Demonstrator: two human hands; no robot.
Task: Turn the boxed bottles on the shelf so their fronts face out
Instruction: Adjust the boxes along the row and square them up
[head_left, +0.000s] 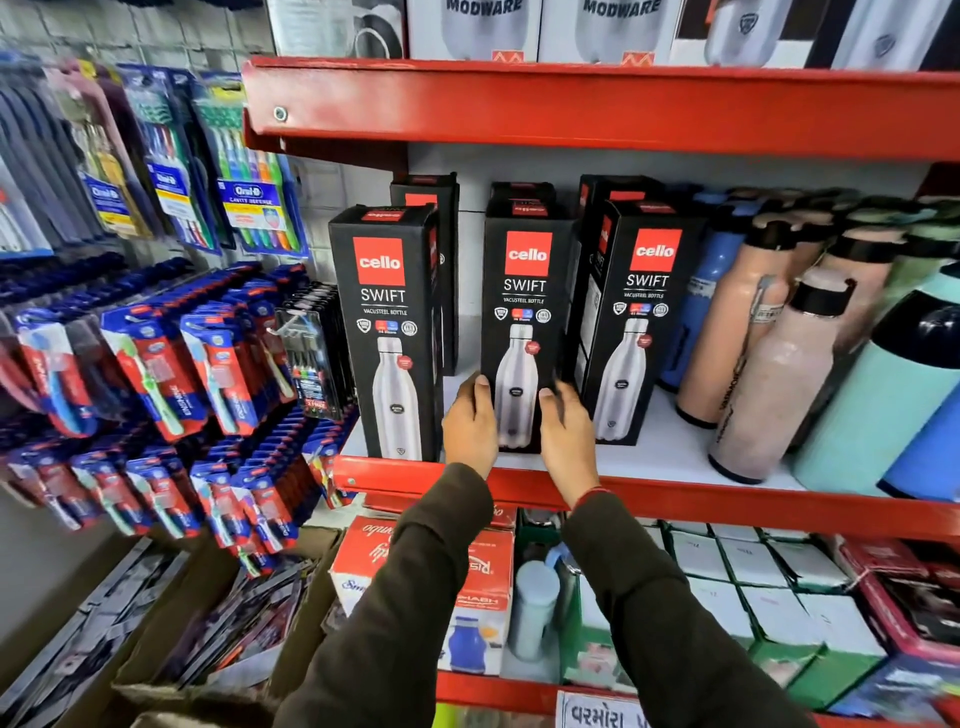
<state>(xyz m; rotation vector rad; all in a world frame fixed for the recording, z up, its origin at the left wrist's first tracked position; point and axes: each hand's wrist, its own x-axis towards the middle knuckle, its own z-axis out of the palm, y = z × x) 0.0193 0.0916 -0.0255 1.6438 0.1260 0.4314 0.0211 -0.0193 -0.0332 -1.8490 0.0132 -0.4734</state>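
Far left: toothbrush packs (208, 353) hang on a wall rack, beside the red shelf (675, 501). Front row on the shelf holds three black boxed bottles, all upright, printed fronts out. Left box (387, 322) stands at the shelf's left end, untouched. Left hand (470, 426) grips the lower left edge of the middle box (524, 291), thumb on the front face, other fingers hidden behind the side. Right hand (569, 436) clamps the lower right edge the same way, thumb on the front; red thread at its wrist. Middle box sits on the shelf near the front lip, held between both hands. Right box (641, 312) stands just beside it, angled slightly, side panel showing. More black boxes (428, 208) stand behind in a back row. Right of the boxes: loose bottles (769, 364), pink, blue and teal, leaning.
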